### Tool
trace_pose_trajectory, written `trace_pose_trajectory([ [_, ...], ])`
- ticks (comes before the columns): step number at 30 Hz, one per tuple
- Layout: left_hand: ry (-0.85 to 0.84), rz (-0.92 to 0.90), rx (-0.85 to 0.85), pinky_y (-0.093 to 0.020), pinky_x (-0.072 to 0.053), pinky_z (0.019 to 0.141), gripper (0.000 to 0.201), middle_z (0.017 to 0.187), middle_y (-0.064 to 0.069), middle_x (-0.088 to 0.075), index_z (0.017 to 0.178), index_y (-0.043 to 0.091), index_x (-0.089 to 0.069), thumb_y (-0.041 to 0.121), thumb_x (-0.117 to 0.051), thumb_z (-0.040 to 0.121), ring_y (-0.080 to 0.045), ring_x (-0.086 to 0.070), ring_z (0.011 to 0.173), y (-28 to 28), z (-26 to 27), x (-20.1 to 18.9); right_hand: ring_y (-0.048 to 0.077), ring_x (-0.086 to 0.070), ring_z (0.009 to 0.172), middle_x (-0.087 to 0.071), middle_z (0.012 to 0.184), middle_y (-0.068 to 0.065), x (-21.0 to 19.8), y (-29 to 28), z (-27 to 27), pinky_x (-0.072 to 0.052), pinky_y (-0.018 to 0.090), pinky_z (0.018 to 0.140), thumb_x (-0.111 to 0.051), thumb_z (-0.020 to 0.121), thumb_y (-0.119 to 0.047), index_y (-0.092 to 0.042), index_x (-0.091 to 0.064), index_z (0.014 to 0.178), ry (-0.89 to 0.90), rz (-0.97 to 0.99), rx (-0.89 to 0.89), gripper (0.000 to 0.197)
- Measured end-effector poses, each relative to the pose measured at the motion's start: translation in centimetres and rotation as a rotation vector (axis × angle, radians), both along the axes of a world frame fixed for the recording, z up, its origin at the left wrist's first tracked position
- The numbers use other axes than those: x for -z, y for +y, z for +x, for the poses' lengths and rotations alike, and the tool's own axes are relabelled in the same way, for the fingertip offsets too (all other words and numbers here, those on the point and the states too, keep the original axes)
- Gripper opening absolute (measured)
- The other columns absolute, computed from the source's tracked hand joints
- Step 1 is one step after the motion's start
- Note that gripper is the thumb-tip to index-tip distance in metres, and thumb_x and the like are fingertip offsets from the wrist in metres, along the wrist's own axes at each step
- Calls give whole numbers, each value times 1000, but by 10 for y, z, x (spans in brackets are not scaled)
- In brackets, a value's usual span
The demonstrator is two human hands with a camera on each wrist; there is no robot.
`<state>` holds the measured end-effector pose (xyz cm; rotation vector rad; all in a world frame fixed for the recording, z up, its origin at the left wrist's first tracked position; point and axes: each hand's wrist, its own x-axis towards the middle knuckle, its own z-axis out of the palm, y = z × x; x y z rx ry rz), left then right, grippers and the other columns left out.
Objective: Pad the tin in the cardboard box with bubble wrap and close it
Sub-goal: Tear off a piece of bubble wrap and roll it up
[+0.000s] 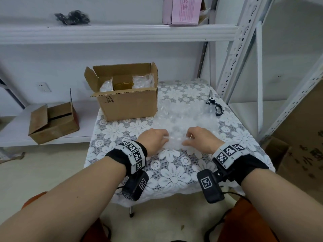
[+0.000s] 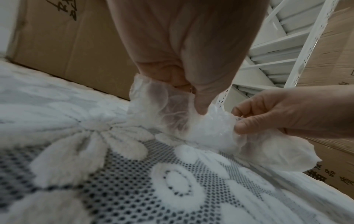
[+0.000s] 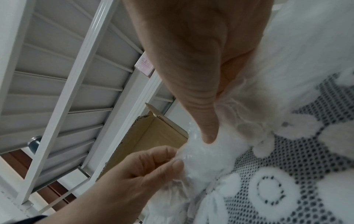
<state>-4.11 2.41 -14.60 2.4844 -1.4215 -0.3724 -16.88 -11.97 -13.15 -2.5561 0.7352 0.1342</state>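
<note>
One lace-covered tabletop (image 1: 174, 173) stands among white metal shelving (image 1: 244, 49). One open cardboard box (image 1: 129, 103) sits at its far left corner, holding one gold tin (image 1: 122, 85) between two wads of padding. One bubble wrap (image 1: 183, 117) sheet lies mid-tabletop; at its near edge the left hand (image 1: 153, 140) and right hand (image 1: 201, 139) each pinch it between thumb and curled fingers (image 2: 247, 112). One pair of scissors (image 1: 214, 104) lies by the right edge.

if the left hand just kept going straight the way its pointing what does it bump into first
Most likely the right hand: the left hand points rightward along the bubble wrap that both pinch, fingertips close together. Exact depth is unclear.
</note>
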Motion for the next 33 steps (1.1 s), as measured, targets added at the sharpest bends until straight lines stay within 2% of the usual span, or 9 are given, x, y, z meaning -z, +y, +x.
trace_pose_trajectory([
  [7, -58, 57, 56, -31, -46, 80, 31, 109, -4, -67, 119, 19, -59, 28, -35, 102, -22, -60, 97, -1, 3, 0, 23, -57, 100, -60, 115, 7, 0, -4, -2, -46, 37, 87, -48, 97, -38, -11, -61, 108, 90, 18, -49, 32],
  [11, -44, 109, 71, -30, -46, 81, 31, 113, -3, -66, 118, 19, -60, 27, -36, 102, -21, -59, 99, -1, 2, 0, 23, -59, 95, -62, 108, 7, 4, -4, -2, -48, 38, 84, -46, 97, -41, -10, -63, 103, 101, -2, -79, 36],
  [15, -7, 99, 45, -28, -45, 75, 27, 111, -2, -66, 114, 18, -63, 27, -42, 100, -18, -61, 94, 0, 0, 2, 22, -59, 90, -62, 104, 7, 11, -5, -2, -47, 35, 80, -48, 97, -41, -8, -62, 100, 77, 6, -59, 36],
  [18, -78, 48, -24, -30, -49, 80, 25, 110, -1, -63, 110, 19, -64, 33, -48, 96, -17, -60, 94, 0, 0, 5, 20, -57, 84, -62, 99, 7, 14, -4, -2, -44, 30, 73, -47, 98, -39, -7, -60, 99, 67, -8, -57, 35],
  [22, -257, -170, -6, -26, -39, 89, 25, 111, -1, -57, 111, 18, -63, 28, -63, 89, -18, -51, 108, 1, 2, 7, 19, -55, 81, -59, 91, 3, 16, -5, 0, -41, 28, 70, -46, 98, -38, -10, -57, 96, 76, -47, -68, 31],
  [25, -243, -321, 97, -22, -41, 82, 18, 104, 2, -59, 103, 18, -66, 26, -66, 86, -13, -54, 99, 0, -5, -3, 20, -55, 82, -58, 91, 4, 16, -7, 3, -42, 30, 71, -46, 98, -37, -11, -56, 94, 81, -59, -78, 28],
  [27, -153, -257, 157, -22, -45, 78, 25, 105, 7, -57, 105, 22, -64, 35, -68, 84, -8, -54, 92, -1, -12, -4, 21, -55, 83, -57, 92, 4, 16, -7, 5, -42, 30, 73, -46, 98, -36, -9, -58, 99, 89, -63, -90, 29],
  [29, -104, -126, 179, -25, -44, 81, 37, 112, 9, -53, 112, 28, -60, 42, -70, 80, -7, -51, 97, 0, -17, 0, 20, -55, 83, -57, 92, 4, 15, -7, 6, -43, 30, 74, -45, 98, -36, -9, -58, 102, 88, -65, -94, 31],
  [33, -68, -35, 140, -25, -41, 79, 43, 118, 7, -50, 119, 33, -54, 33, -71, 79, -11, -50, 103, 4, -17, 8, 21, -54, 80, -56, 87, 2, 18, -8, 5, -42, 32, 71, -41, 98, -42, -13, -54, 89, 91, -128, -84, 33],
])
